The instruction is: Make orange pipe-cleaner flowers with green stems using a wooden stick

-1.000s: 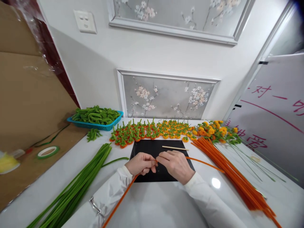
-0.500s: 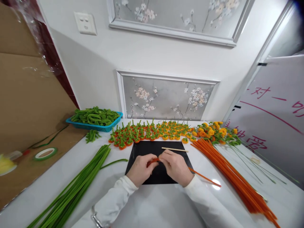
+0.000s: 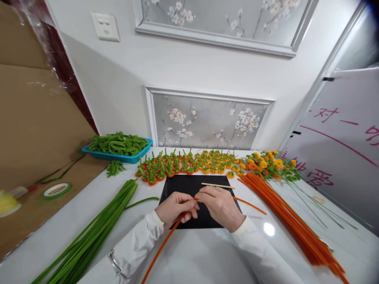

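Above a black mat (image 3: 204, 221), my left hand (image 3: 179, 209) and my right hand (image 3: 217, 205) meet, fingertips nearly touching. Both are closed on an orange pipe cleaner (image 3: 161, 249). One length of it runs down from under my left hand toward the front of the table, and another sticks out to the right beyond my right hand. The stretch between the fingertips is mostly hidden. A thin pale wooden stick (image 3: 217, 185) lies on the mat just past my right hand.
Green pipe cleaners (image 3: 97, 225) lie at left, an orange bundle (image 3: 284, 221) at right. Small orange-and-green pieces (image 3: 166, 167) and yellow ones (image 3: 217, 161) line the back. A blue basket (image 3: 133, 159) holds bent green pieces. Yellow flowers (image 3: 263, 163) lie back right; green tape (image 3: 57, 190) at left.
A length of orange pipe cleaner now trails below my left hand, where none showed before. The end at right has swung upward. My left hand has turned and its lower fingers have loosened.
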Action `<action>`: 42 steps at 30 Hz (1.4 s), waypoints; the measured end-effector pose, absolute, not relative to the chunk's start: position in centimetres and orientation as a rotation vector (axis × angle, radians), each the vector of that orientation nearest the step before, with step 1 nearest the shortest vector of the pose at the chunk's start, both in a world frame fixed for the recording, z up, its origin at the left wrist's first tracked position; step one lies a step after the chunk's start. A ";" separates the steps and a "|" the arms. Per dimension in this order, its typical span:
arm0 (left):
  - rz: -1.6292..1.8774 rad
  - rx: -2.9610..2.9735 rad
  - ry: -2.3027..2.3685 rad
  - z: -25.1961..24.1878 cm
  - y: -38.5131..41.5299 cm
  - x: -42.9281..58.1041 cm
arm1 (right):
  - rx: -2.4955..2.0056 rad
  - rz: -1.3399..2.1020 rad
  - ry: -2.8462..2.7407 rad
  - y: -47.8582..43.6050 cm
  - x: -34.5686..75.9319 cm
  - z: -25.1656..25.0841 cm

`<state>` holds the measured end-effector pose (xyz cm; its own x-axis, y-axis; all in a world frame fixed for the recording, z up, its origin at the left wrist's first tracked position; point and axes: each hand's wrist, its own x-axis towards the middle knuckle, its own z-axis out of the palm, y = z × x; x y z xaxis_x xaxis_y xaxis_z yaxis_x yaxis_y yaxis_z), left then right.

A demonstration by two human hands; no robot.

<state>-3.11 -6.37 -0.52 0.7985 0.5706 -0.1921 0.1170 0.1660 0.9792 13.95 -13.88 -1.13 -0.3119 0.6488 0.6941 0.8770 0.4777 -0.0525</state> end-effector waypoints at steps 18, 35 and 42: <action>0.535 2.323 0.678 -0.6 -7.6 -2.8 | -1.539 0.131 -1.997 -14.3 13.9 -0.6; 0.644 2.253 0.728 -0.6 -7.7 -2.7 | -1.384 0.351 -1.743 -14.1 13.3 -0.9; 0.961 3.228 0.607 -1.1 -8.7 -3.0 | -1.381 1.028 -1.370 -13.4 13.1 -1.1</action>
<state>-2.96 -8.65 -1.06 0.7837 0.2505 0.5684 0.4058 -0.8993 -0.1632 13.13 -13.44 -1.12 0.0369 0.9986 0.0375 0.2433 0.0274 -0.9696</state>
